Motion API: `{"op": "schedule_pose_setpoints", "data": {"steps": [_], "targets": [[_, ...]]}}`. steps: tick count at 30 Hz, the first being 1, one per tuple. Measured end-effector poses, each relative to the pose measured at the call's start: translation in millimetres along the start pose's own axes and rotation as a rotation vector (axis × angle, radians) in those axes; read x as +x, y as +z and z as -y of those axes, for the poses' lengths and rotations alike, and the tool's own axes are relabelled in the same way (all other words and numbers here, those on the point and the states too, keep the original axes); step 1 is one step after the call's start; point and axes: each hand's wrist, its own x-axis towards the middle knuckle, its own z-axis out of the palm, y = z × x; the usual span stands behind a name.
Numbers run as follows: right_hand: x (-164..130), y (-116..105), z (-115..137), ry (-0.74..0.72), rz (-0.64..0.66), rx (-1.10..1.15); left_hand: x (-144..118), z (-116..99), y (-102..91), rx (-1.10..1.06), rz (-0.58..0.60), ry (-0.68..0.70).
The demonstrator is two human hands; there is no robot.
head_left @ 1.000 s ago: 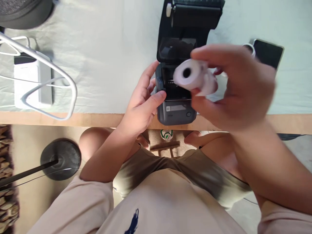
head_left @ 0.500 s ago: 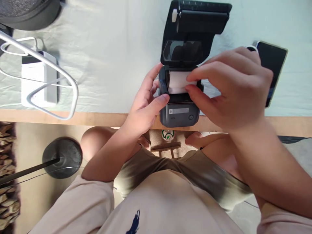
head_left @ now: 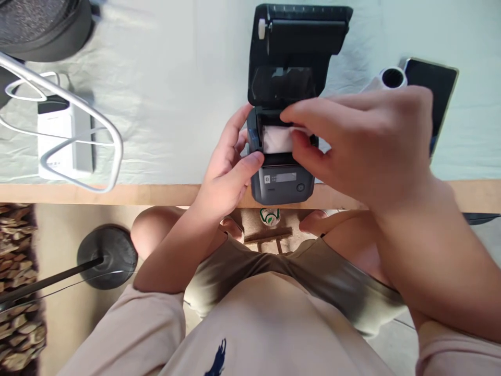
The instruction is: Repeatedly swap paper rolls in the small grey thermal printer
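beside the near wooden edge (head_left: 117,194) under pale green cloth (head_left: 176,104), grips a boxy dark grey plastic printer (head_left: 284,192) around its left side with the left hand (head_left: 227,175). with the thumb of the right hand (head_left: 368,141), forefinger slightly parted, touches a white paper roll (head_left: 276,140) inside, nearer than the raised black lid (head_left: 291,60); cannot tell whether pinching it.

Shows a power sign on the printer's (head_left: 282,196) round button (head_left: 300,187). Bears a small square sign (head_left: 267,179) on the pale front strip (head_left: 285,177), beside print too blurred to read. Too tiny to read on the white box (head_left: 55,122).
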Motion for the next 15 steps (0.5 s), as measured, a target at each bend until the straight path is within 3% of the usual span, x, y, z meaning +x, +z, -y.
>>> {"op": "schedule_pose_setpoints", "data": {"steps": [2,5,10,12,15], "targets": [[-9.8,-5.6,3.5,-0.066,-0.115,0.07,0.7,3.3,-2.0,0.001,0.0,0.011],[-22.5,-12.4,7.7,-0.14,-0.176,0.251,-0.2,5.1,-3.1,0.006,0.004,0.018],[-29.1,-12.7,8.8,-0.166,-0.125,0.38,-6.4,-0.4,1.9,0.021,0.028,0.004],[-28.2,-11.6,5.8,-0.149,-0.141,0.444,-7.4,-1.8,2.9,0.048,0.043,-0.013],[-27.2,-10.9,-0.3,-0.003,-0.155,0.573,-4.3,-0.9,0.7,0.08,0.084,0.003]]}}
